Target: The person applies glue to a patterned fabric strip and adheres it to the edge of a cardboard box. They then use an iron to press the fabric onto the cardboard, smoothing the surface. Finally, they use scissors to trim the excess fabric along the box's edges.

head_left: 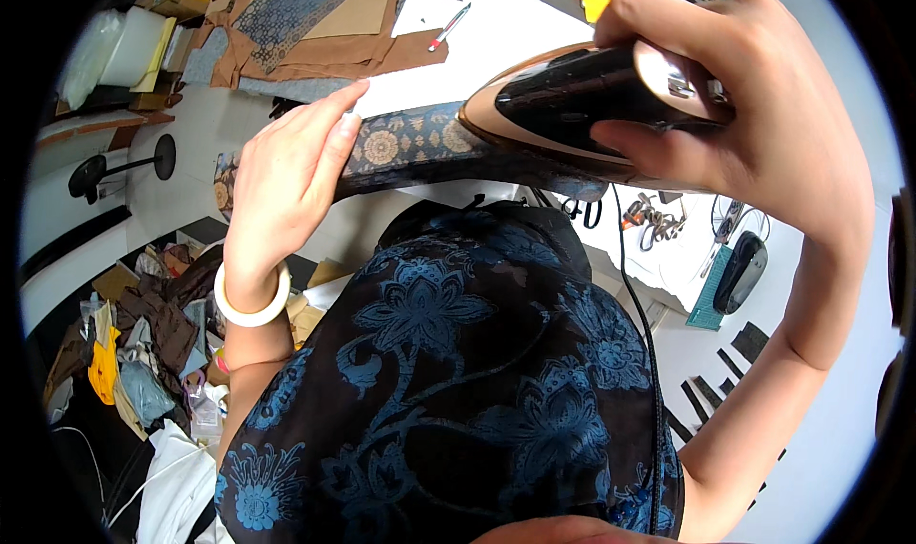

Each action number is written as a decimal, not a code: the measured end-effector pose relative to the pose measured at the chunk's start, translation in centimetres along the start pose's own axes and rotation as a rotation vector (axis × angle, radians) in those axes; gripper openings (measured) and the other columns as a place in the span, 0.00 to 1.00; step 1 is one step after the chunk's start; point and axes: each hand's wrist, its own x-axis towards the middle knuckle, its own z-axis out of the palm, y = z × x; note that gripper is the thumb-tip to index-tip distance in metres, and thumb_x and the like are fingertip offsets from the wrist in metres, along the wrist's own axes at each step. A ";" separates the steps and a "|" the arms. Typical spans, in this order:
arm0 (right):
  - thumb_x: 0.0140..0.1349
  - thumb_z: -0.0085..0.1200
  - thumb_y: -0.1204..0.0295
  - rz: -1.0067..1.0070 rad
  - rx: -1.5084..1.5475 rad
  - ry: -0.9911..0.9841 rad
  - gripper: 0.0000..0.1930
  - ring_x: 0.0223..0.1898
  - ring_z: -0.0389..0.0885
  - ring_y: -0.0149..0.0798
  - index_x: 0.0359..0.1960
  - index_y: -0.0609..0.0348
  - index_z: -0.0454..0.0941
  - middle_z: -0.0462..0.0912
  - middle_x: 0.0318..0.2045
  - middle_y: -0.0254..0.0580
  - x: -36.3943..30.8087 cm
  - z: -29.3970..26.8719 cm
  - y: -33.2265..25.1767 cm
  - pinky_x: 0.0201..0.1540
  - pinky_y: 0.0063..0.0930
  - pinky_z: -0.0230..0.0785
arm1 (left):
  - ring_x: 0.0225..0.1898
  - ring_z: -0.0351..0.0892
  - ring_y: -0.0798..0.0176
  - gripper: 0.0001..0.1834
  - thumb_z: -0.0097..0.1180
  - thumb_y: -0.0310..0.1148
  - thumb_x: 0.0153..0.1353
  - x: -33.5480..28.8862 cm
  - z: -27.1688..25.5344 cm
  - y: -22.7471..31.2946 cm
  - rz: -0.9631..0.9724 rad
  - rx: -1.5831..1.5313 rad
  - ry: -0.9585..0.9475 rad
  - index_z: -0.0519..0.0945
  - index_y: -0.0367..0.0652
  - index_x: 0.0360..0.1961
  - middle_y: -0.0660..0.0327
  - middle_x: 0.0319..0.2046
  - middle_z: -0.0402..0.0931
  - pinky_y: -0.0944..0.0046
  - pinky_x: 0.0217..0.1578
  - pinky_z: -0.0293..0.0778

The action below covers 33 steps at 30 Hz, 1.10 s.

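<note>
My right hand [754,105] grips a black and rose-gold iron [572,95], its fingers and thumb wrapped round the handle. The iron's pointed tip faces left and lies over a long, narrow strip of dark fabric [410,138] with tan flower medallions. This fabric runs left to right in front of my body, and the iron hides part of it. On the fabric's left part, my left hand [291,157] rests flat with its fingers stretched out. I cannot tell what supports the fabric underneath. A black cord [637,301] hangs down at my right side.
Brown fabric pieces [334,57] and a pen [449,27] lie on the white table [396,91] beyond the fabric. To the right are metal tools [654,221], a green mat [708,291] and a black oval object [741,273]. Scraps [143,353] pile up at lower left.
</note>
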 end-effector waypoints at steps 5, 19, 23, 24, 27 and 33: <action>0.56 0.69 0.62 0.066 0.028 -0.044 0.19 0.21 0.80 0.44 0.41 0.62 0.78 0.80 0.23 0.46 0.4 -0.6 -1.0 0.26 0.28 0.69 | 0.45 0.83 0.45 0.18 0.45 0.36 0.74 0.0 0.0 0.0 0.017 0.036 -0.010 0.80 0.40 0.58 0.48 0.43 0.84 0.54 0.47 0.76; 0.55 0.72 0.63 0.074 0.031 -0.028 0.21 0.26 0.87 0.45 0.43 0.62 0.78 0.83 0.27 0.50 2.5 1.2 -3.2 0.28 0.27 0.77 | 0.33 0.82 0.48 0.15 0.54 0.37 0.70 -0.5 2.1 -0.9 0.138 0.097 0.179 0.82 0.39 0.50 0.53 0.31 0.83 0.54 0.35 0.77; 0.53 0.72 0.63 0.102 -0.068 -0.114 0.22 0.24 0.85 0.44 0.43 0.63 0.78 0.83 0.27 0.49 3.4 0.7 -3.7 0.27 0.27 0.74 | 0.45 0.83 0.47 0.15 0.48 0.33 0.73 -0.5 1.2 -1.0 0.099 0.026 0.180 0.81 0.39 0.53 0.49 0.42 0.84 0.51 0.51 0.75; 0.53 0.72 0.63 0.095 -0.081 -0.129 0.22 0.23 0.84 0.44 0.43 0.63 0.78 0.83 0.27 0.49 3.5 0.7 -3.5 0.26 0.27 0.73 | 0.46 0.83 0.47 0.15 0.49 0.33 0.73 -1.0 1.0 -1.8 0.153 0.048 0.280 0.81 0.39 0.53 0.50 0.43 0.84 0.51 0.54 0.74; 0.52 0.73 0.62 0.082 -0.108 -0.124 0.23 0.22 0.81 0.42 0.43 0.64 0.78 0.82 0.27 0.48 3.3 0.3 -3.4 0.26 0.26 0.70 | 0.54 0.81 0.51 0.16 0.45 0.32 0.74 -2.1 -1.0 -4.1 0.115 -0.008 0.476 0.81 0.37 0.54 0.52 0.50 0.83 0.49 0.64 0.67; 0.52 0.73 0.62 0.035 -0.048 -0.079 0.24 0.24 0.82 0.43 0.43 0.66 0.78 0.81 0.26 0.48 3.9 1.8 -3.1 0.28 0.27 0.71 | 0.60 0.77 0.54 0.38 0.23 0.56 0.78 -6.9 2.6 -10.8 -0.322 -0.766 0.578 0.71 0.33 0.64 0.44 0.56 0.79 0.53 0.67 0.65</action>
